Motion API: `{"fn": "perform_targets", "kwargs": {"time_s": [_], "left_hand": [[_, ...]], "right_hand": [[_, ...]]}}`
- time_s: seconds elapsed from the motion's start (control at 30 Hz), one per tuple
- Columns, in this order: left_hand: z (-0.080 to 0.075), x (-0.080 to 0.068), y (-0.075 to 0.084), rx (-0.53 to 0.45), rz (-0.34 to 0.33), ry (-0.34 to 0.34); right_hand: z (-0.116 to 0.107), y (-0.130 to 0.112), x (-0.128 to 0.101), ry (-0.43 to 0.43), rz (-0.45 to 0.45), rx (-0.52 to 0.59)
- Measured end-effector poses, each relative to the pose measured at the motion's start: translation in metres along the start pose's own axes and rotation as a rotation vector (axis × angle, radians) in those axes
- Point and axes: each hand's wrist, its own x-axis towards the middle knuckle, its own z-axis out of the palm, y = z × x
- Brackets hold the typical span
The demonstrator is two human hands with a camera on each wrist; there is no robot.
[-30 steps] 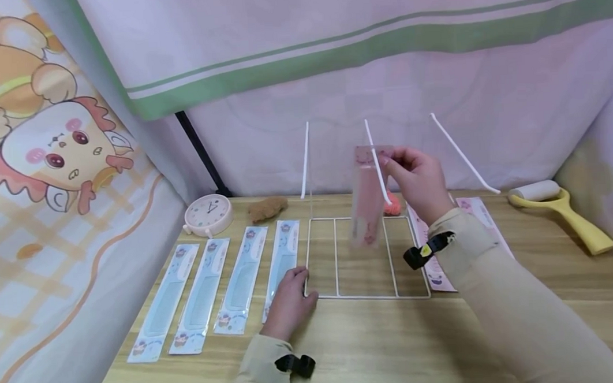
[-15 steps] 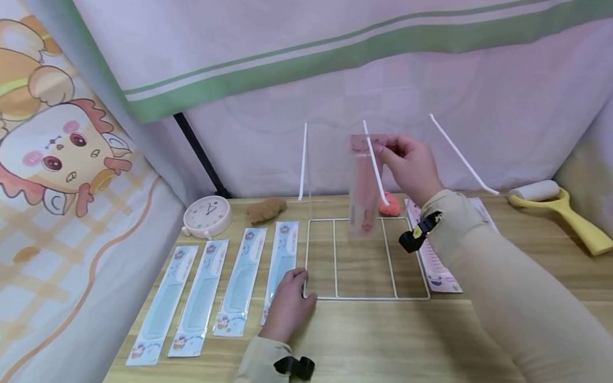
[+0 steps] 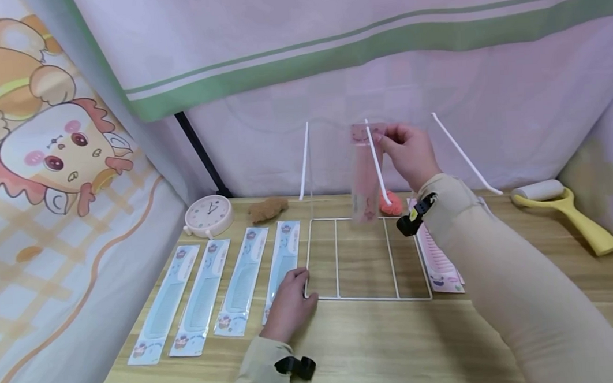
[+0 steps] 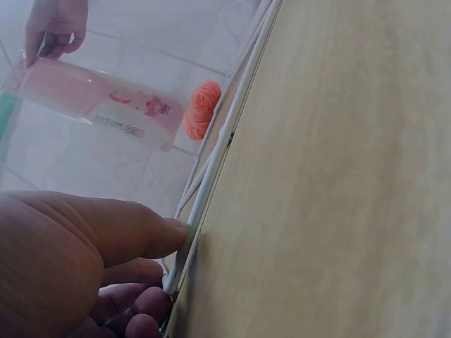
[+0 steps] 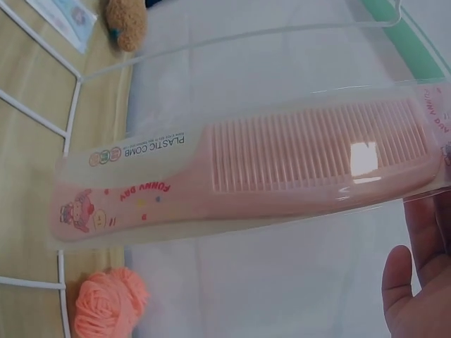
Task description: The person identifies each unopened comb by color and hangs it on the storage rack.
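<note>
At the top edge of a pink comb in clear packaging (image 3: 365,197), my right hand (image 3: 411,154) pinches with thumb and fingers. The package hangs upright beside the middle prong of a white wire rack (image 3: 369,297), overlapping that prong in the head view. In the right wrist view the comb (image 5: 317,151) shows its teeth and printed card. My left hand (image 3: 290,302) grips the left side of the rack's base near its front corner. The left wrist view shows that thumb and fingers (image 4: 151,229) around the base wire.
Several packaged blue combs (image 3: 200,301) lie in a row left of the rack. Pink comb packages (image 3: 443,268) lie to its right, partly under my right arm. Behind stand a round clock (image 3: 209,215), a brown lump (image 3: 268,209), a coral yarn ball (image 3: 391,203) and a yellow-handled roller (image 3: 578,218).
My right hand has raised the packaged pink comb higher beside the middle prong, its top now near the prong's upper end. My left hand keeps its grip on the rack.
</note>
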Motion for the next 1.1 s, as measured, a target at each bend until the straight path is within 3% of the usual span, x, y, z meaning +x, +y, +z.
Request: {"fn": "perform_targets", "kwargs": {"time_s": [0.3,0.53,1.1], "left_hand": [[0.001,0.000,0.000,0.003,0.005,0.002],[0.001,0.000,0.001,0.000,-0.011,-0.004],[0.001,0.000,-0.001,-0.005,-0.005,0.006]], "right_hand": [[-0.005,0.002,-0.003,0.002,-0.011,-0.029],[-0.011,0.009,-0.017,-0.017,0.019,-0.042],[-0.022,0.014,-0.055,-0.024,-0.046,-0.107]]}}
